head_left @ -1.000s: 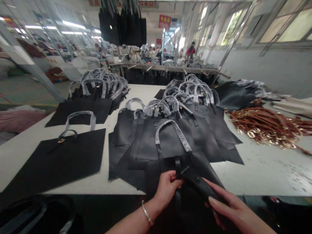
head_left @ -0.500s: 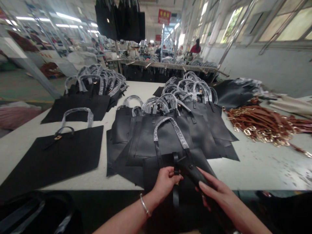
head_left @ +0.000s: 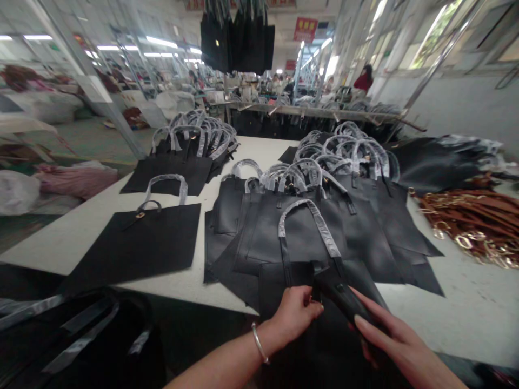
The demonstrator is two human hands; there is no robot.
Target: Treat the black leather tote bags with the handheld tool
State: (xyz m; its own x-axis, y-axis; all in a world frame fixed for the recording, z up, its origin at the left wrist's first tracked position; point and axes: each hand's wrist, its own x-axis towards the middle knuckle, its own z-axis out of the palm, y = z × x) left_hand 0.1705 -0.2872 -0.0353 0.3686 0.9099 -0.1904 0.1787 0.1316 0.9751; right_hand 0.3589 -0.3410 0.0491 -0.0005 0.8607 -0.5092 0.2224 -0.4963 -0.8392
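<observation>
The left hand (head_left: pixel 298 313), with a thin silver bangle (head_left: pixel 258 343) on its wrist, is closed at the near end of a dark leather strap (head_left: pixel 338 292), but its fingertips are hidden behind the hand, so the exact grip I cannot see. The right hand (head_left: pixel 389 335) is grasping the same strap from the other side, with the fingers lying long on it and the thumb not visible. This strap belongs to a black leather tote bag (head_left: pixel 279 286), which lies at the near edge of the white work table (head_left: pixel 97 243), and its lower part hangs down into shadow, so it is hard to make out. Its handle (head_left: pixel 310 224), wrapped in clear plastic, stands up in an arch. Behind it, more black tote bags (head_left: pixel 308 237) overlap in piles on the table, and at the right side lie brown straps with gold metal fittings (head_left: pixel 474 221), cut off by the frame. Above, black bags (head_left: pixel 237 43) hang in the factory hall, and far away a person in a red top (head_left: pixel 364 81) is too small and blurred to see well.
</observation>
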